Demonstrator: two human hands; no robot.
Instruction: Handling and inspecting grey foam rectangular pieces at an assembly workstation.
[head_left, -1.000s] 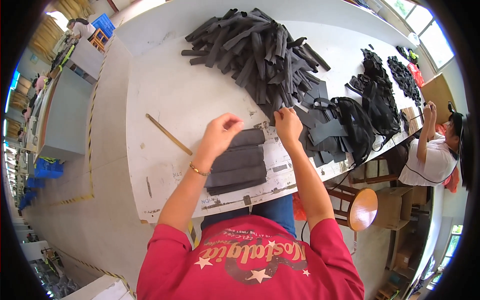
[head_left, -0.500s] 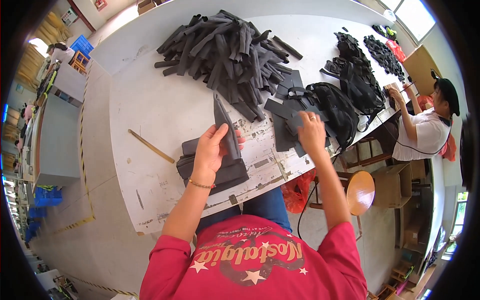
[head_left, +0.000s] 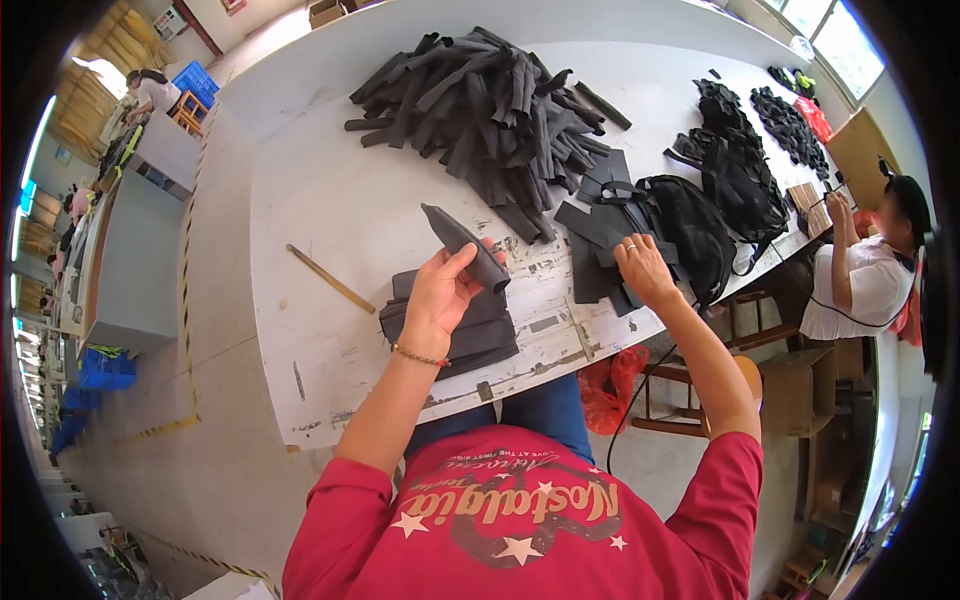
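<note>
My left hand (head_left: 447,295) is closed round a dark grey fabric sleeve (head_left: 462,245), holding it tilted above the table with its narrow end pointing away. Below it lies a stack of folded dark fabric pieces (head_left: 480,345). To the right, my right hand (head_left: 647,268) rests on a loose pile of flat black panels (head_left: 592,270), its fingers bent and pinched at a panel; the fingertips are partly hidden. Beyond both hands, a large heap of dark grey fabric sleeves (head_left: 480,110) spreads over the white table (head_left: 310,200).
A thin wooden stick (head_left: 330,280) lies on the left. Black backpacks (head_left: 690,230) and dark piles of parts (head_left: 785,125) stand to the right. A seated co-worker (head_left: 865,265) works at the table's right side. A red plastic bag (head_left: 612,390) hangs below the front edge.
My left hand has turned the sleeve so that it tilts more. My right hand stays at the panels, its fingers reaching down among them. The whole view has shifted slightly.
</note>
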